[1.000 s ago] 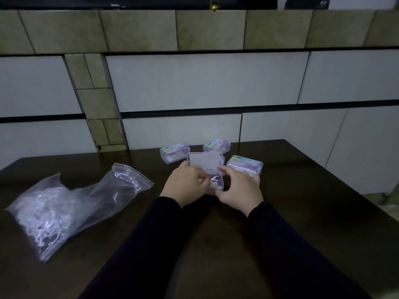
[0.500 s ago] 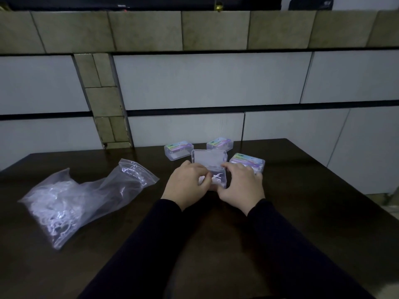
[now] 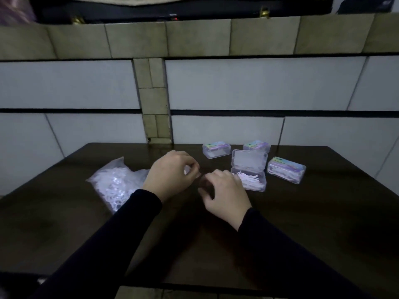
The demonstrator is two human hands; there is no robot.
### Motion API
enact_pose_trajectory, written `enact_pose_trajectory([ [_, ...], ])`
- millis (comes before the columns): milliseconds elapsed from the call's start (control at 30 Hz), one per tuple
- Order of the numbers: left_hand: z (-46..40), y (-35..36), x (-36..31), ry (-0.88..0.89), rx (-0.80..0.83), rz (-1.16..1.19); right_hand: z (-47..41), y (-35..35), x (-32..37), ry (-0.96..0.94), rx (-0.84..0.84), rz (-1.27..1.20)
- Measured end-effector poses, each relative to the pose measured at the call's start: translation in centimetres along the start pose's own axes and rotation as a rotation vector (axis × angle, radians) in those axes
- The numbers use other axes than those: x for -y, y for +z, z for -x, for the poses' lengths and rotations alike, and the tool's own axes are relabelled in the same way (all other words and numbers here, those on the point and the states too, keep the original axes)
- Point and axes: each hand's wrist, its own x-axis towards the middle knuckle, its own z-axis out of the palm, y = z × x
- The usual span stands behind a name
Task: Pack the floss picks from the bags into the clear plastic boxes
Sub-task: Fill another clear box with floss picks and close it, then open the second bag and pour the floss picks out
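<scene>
Clear open box [image 3: 248, 171] beside right hand [image 3: 224, 195]

A dark brown wooden table [image 3: 302, 223] stands against a tiled wall [image 3: 248, 83]. Large pale grey tiles run between thin black strips, with a band of beige tiles [image 3: 133, 39] above and a narrow beige column below it. The light is dim.
</scene>
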Motion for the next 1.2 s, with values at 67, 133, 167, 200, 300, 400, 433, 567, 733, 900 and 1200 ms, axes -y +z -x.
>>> enact_pose_trajectory([
  [67,0.6,-0.9,1.5,-0.063,-0.041,0.013,-0.1,1.1,1.9,-0.077,0.024,-0.022],
  [133,1.3,-2.0,3.5,-0.137,-0.078,0.029,-0.5,2.3,4.3,-0.167,0.01,-0.087],
  [167,1.5,-2.5,4.4,-0.171,-0.095,0.035,-0.7,2.8,5.5,-0.203,0.001,-0.132],
  [200,1.8,-3.1,5.2,-0.203,-0.115,0.041,-1.0,3.1,6.9,-0.235,-0.008,-0.191],
  [300,3.0,-4.8,8.0,-0.328,-0.183,0.047,-1.9,4.2,11.6,-0.278,0.024,-0.337],
  [400,4.1,-5.3,10.8,-0.478,-0.195,0.042,-2.4,5.1,14.8,-0.306,0.033,-0.38],
  [433,4.5,-5.1,11.8,-0.527,-0.177,0.034,-2.6,5.5,15.4,-0.317,0.028,-0.367],
  [567,5.4,-4.3,14.4,-0.715,-0.081,0.008,-4.1,7.0,15.0,-0.242,0.032,-0.27],
  [733,5.5,-3.5,14.6,-0.756,0.004,0.052,-6.8,7.7,12.1,-0.225,0.026,-0.201],
  [900,4.8,-3.7,14.3,-0.776,0.018,0.027,-8.9,8.2,9.7,-0.171,0.057,-0.194],
  [1200,4.6,-3.0,15.0,-0.886,0.154,-0.066,-12.1,8.6,10.4,0.065,0.264,-0.046],
])
